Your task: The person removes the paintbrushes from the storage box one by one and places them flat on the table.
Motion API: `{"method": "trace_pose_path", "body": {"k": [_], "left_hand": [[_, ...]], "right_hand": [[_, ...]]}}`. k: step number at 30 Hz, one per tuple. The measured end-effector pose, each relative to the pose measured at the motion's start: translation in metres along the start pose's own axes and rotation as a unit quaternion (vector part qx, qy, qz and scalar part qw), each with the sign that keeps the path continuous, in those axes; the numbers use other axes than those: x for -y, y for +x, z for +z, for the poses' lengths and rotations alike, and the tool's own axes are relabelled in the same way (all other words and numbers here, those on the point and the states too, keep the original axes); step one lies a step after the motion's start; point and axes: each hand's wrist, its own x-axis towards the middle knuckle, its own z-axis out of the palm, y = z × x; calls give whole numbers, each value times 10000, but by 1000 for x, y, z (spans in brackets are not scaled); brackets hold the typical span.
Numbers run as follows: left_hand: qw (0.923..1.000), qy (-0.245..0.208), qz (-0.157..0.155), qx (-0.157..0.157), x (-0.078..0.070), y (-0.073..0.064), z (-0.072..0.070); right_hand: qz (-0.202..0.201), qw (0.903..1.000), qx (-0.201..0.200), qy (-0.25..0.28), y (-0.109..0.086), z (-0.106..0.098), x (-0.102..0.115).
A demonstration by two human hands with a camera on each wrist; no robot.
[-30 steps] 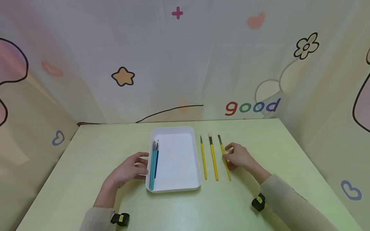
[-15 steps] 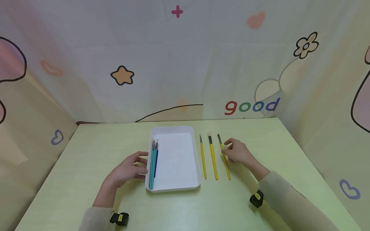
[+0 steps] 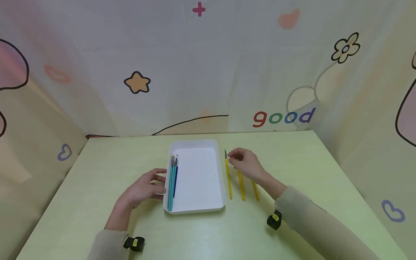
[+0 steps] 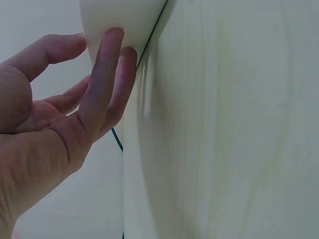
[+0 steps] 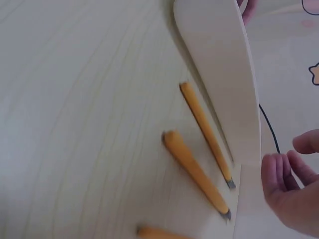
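A white tray (image 3: 199,180) rests on the table with several teal and dark blue paintbrushes (image 3: 170,187) along its left side. My left hand (image 3: 143,187) touches the tray's outer left wall; in the left wrist view the extended fingers (image 4: 102,74) meet that wall (image 4: 132,20). Right of the tray lie three yellow-handled paintbrushes: a left one (image 3: 229,180), a middle one (image 3: 241,184) and a right one (image 3: 255,191). My right hand (image 3: 248,164) hovers over the upper parts of the middle and right brushes, hiding them. Its fingers are loosely bent, with nothing visible between them.
A pale wooden table (image 3: 201,238) carries everything. Behind it hangs a printed curtain (image 3: 201,72) with a star and the word "good". Black wrist cameras (image 3: 274,220) are strapped to both sleeves.
My right hand has left the right yellow paintbrush and moved left, over the middle one and toward the left one. The brushes stay in place. My left hand stays at the tray.
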Motion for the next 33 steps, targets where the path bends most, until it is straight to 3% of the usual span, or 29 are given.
{"method": "trace_pose_path", "body": {"k": [7, 11, 22, 33], "left_hand": [[10000, -15, 5, 66, -1, 0, -1], [10000, -1, -29, 26, -2, 0, -1], [10000, 20, -59, 39, 0, -1, -1], [9999, -20, 15, 119, 1, 1, -2]], "right_hand": [[-116, 9889, 819, 1234, 3, 21, 15], [55, 9792, 1292, 1563, 3, 34, 24], [820, 9605, 1967, 1790, 4, 81, 37], [993, 9424, 2284, 2235, 5, 102, 35]]}}
